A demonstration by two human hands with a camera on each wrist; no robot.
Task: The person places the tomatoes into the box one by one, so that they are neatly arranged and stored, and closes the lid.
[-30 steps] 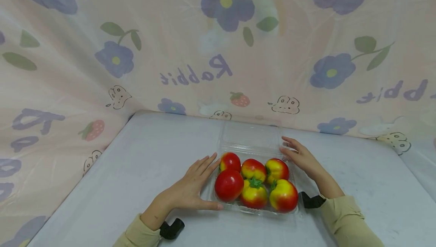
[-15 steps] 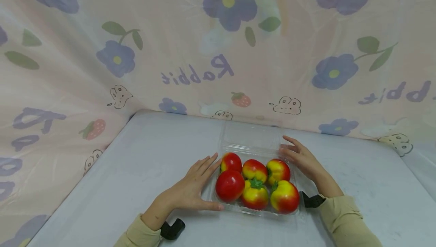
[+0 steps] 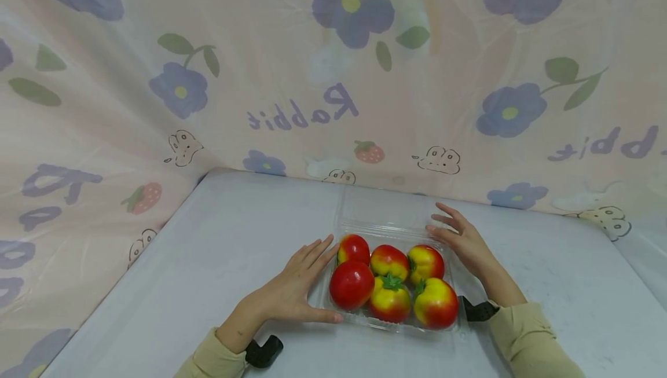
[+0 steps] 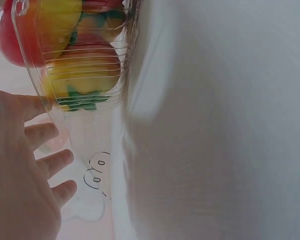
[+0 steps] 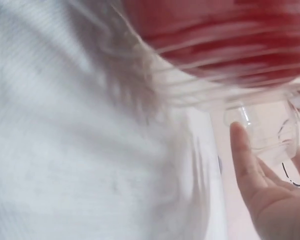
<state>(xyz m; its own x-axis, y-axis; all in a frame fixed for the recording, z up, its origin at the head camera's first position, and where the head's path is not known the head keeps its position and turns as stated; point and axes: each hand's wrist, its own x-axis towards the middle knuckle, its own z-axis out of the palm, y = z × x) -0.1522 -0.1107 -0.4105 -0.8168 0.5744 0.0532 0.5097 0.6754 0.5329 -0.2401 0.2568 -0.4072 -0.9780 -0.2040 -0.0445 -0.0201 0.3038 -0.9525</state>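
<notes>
A clear plastic clamshell box (image 3: 388, 325) stands on the table with its lid (image 3: 385, 207) folded back behind it. Several red-and-yellow tomato-like fruits (image 3: 435, 303) fill the box, some showing green leafy tops. On the box's left side is my left hand (image 3: 292, 288), fingers spread and straight; in the left wrist view a fingertip (image 4: 46, 103) meets the clear rim. My right hand (image 3: 471, 250) is by the back right corner, near the hinge, its fingers apart and loosely bent around the lid's edge. Whether it touches the lid I cannot tell.
A white cloth (image 3: 234, 221) covers the table. Behind and to the left hangs a pale curtain (image 3: 292, 77) with flowers and rabbits, meeting the table's back edge just beyond the lid. Black wrist mounts (image 3: 264, 351) stick out beside both wrists.
My right hand has shifted slightly, its fingers lifting and spreading a little at the back right corner. The left hand, box and fruits stay about where they were.
</notes>
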